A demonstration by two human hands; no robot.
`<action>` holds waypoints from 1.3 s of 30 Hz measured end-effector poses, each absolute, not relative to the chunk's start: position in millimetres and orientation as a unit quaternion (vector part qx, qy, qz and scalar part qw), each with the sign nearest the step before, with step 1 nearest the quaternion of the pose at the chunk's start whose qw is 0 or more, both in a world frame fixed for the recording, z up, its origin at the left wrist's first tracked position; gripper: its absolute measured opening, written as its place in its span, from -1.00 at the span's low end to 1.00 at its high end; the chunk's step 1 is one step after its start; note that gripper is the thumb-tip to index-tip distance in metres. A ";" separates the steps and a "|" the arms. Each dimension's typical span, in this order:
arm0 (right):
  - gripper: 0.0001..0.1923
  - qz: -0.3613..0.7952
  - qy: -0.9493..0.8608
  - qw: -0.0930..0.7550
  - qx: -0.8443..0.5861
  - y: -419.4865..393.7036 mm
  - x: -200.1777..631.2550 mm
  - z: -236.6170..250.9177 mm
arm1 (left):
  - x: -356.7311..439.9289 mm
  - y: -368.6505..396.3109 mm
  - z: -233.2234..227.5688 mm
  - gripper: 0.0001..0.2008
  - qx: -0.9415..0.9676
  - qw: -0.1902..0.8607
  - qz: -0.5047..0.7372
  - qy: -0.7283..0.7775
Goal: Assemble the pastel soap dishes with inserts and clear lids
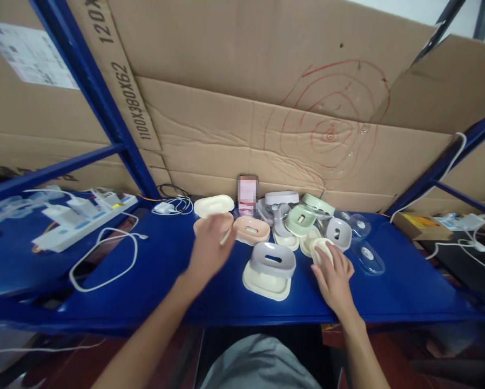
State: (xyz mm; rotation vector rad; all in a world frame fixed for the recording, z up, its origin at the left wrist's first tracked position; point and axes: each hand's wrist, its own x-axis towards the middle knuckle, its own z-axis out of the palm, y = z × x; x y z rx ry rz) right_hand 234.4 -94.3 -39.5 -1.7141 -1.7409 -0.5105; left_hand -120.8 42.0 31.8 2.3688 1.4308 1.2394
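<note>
Plastic soap-dish parts in cream, pink, grey and green lie clustered on a blue shelf point(165, 281). My left hand point(208, 246) reaches over a pink tray point(251, 229) and a cream tray point(213, 205), its fingers closed around a thin pale piece; what it is I cannot tell. My right hand point(335, 275) rests on a cream oval part point(321, 248). Between my hands a grey insert point(273, 259) sits on a cream base point(264, 283). Further back lie a green insert point(301, 219) and more grey parts point(337, 232).
A phone point(248, 194) leans upright against the cardboard wall point(267, 124) behind the pile. Two clear lids point(370, 256) lie at the right. A white power strip point(80, 221) with chargers and a looping white cable point(105, 259) sits at the left. Blue rack posts point(105, 108) frame the shelf.
</note>
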 end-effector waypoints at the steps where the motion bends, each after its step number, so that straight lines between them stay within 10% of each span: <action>1: -0.54 -0.196 -0.672 0.316 -0.640 -96.8 229.6 -38.0 | -115.8 17.1 24.1 -0.66 0.813 0.068 0.388 0.429; 13: -0.52 -0.046 -0.808 0.323 -0.491 -92.9 151.6 -22.8 | -126.7 -64.3 -43.3 -0.78 0.888 0.094 0.294 0.341; 19: -0.53 0.009 -0.838 0.314 -0.447 -106.6 144.2 -18.9 | -125.0 -64.4 -51.9 -0.35 0.858 0.069 0.336 0.382; 27: -0.68 -0.023 -0.853 0.279 -0.442 -112.2 123.8 -26.4 | -125.5 -60.5 -59.0 -0.65 0.868 0.044 0.355 0.345; 39: -0.60 -0.032 -0.836 0.257 -0.483 -113.9 124.0 -24.7 | -116.4 75.7 19.1 -0.51 0.884 0.025 0.296 0.360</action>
